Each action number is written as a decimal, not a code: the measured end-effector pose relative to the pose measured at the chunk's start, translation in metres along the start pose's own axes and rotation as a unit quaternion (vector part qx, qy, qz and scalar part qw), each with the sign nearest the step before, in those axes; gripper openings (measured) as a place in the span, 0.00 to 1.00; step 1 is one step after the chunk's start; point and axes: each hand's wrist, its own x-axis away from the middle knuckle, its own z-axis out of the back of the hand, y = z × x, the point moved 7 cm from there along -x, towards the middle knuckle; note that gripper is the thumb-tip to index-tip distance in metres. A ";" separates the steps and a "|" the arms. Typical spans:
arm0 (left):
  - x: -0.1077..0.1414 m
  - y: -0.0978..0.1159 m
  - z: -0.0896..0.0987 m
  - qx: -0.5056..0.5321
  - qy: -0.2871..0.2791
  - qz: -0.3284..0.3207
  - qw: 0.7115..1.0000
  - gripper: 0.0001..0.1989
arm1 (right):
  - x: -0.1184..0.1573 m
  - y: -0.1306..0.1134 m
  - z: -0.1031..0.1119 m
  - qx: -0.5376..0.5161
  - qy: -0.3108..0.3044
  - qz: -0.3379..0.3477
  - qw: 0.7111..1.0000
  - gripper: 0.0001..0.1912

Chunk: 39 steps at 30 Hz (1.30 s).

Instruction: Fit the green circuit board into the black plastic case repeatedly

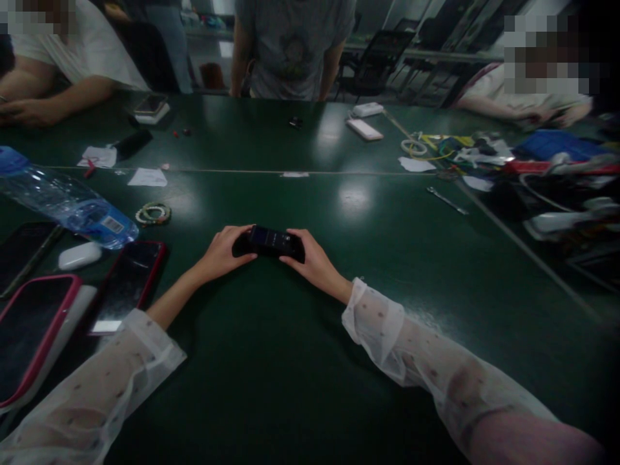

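A small black device (pixel 271 241) with a lit screen is held level between both hands over the green table (pixel 271 361). My left hand (pixel 227 250) grips its left end, with the thumb along the near side and fingers at the far side. My right hand (pixel 310 257) holds the right end in the same way. Beaded bracelets (pixel 153 213) lie to the left of the device, beyond my left hand. A red-edged phone (pixel 128 281) rests beside my left forearm.
At left are a water bottle (pixel 68 197), a white case (pixel 80 256) and a pink-cased phone (pixel 36 332). A wrench (pixel 446 201) and tangled cables (pixel 450 148) lie at right. People are across the table, one standing (pixel 293 48).
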 end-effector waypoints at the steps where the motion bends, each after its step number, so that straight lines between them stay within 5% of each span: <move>1: 0.000 0.000 0.000 0.000 0.000 0.000 1.000 0.34 | 0.000 0.001 -0.001 0.001 -0.005 -0.002 1.000 0.30; 21: -0.002 -0.002 -0.002 -0.017 -0.001 0.004 1.000 0.32 | 0.000 0.002 0.004 -0.026 0.032 -0.015 0.999 0.28; 33: 0.000 0.006 0.002 -0.010 -0.008 -0.011 1.000 0.29 | 0.010 -0.003 0.032 -0.001 0.211 -0.011 0.977 0.28; 39: -0.001 0.002 0.002 -0.016 -0.009 -0.008 1.000 0.27 | 0.020 0.019 0.059 0.039 0.260 -0.040 0.964 0.28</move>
